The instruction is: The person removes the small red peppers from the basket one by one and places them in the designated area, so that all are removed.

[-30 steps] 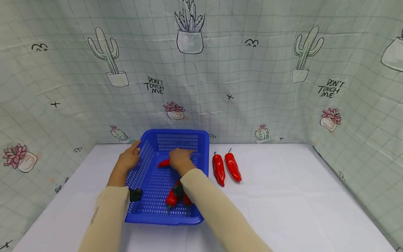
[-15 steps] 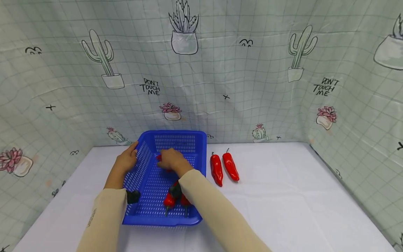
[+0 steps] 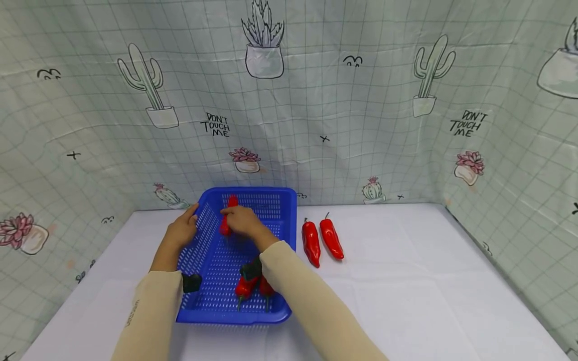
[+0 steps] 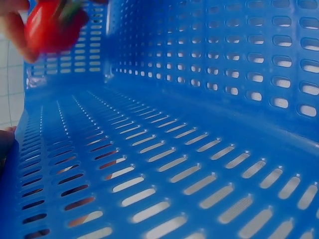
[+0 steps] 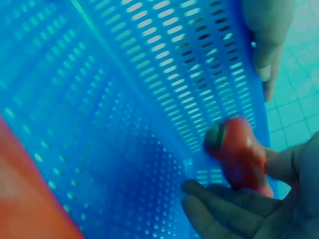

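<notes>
Grid-pattern cloth (image 3: 293,115) with cactus drawings and "DON'T TOUCH ME" lettering hangs behind a white desk (image 3: 406,281). On my head feed, the right grip (image 3: 244,220) is inside a blue basket (image 3: 237,317), near its far left corner. I read it as pinching a red pepper (image 3: 225,227), thumb on one side, fingers on the other, stem end toward the person. I can't tell whether that pepper touches the basket; it's blurred on my left wrist feed.

Left grip (image 3: 180,233) is left of the right grip, at the rim of the basket's left wall; I get bits of skin through the slots. How its fingers lie there, clenched or released, I can't tell.

Nearer the person than the right grip, also in the basket: a second pepper (image 3: 246,288) and a third pepper (image 3: 266,287), stems toward the person, partly hidden by the right sleeve (image 3: 311,296) and black wrist unit (image 3: 251,269). Right of the right grip, past the basket's right wall, I log a fourth pepper (image 3: 311,242) and a fifth pepper (image 3: 331,238) on the desk, side by side, stems pointing away.
</notes>
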The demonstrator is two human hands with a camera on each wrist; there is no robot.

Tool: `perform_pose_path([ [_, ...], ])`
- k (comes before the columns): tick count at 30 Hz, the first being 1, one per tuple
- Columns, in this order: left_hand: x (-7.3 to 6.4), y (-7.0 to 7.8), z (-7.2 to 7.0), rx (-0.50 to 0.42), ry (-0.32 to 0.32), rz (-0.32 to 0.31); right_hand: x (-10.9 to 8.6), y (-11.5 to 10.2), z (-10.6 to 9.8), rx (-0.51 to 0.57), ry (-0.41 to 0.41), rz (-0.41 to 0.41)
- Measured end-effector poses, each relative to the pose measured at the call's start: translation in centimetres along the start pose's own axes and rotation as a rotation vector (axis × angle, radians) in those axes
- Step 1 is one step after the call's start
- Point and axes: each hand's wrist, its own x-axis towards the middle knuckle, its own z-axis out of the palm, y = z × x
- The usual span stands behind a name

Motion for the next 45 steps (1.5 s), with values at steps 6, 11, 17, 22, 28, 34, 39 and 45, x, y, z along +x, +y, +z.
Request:
perform_pose_path([
  [6,0.0,0.1,0.0,0.003,0.007,-0.009,-0.1,0.0,-0.3,-0.286,0.112,-0.028],
  [11,0.1,0.0,0.0,0.0,-0.001,-0.012,-0.2,-0.4,-0.3,-0.493,0.242,0.047],
  [17,0.2,-0.2,0.0,0.001,-0.011,-0.007,-0.1,-0.6,-0.2,-0.35,0.236,-0.005],
  [22,0.2,-0.3,-0.1,0.013,-0.018,0.003,-0.1,-0.7,-0.2,-0.204,0.215,-0.001],
  [28,0.2,-0.2,-0.2,0.008,-0.017,-0.002,-0.3,-0.8,-0.5,-0.141,0.222,0.012],
  [34,0.2,0.0,-0.2,0.008,-0.01,0.002,-0.1,-0.9,-0.9,-0.051,0.251,0.065],
  [39,0.0,0.1,-0.3,0.008,-0.012,0.004,-0.2,-1.0,-0.9,0.029,0.25,0.035],
  [45,0.0,0.0,-0.2,0.006,-0.019,-0.005,-0.5,-1.3,-1.0,0.074,0.225,0.018],
])
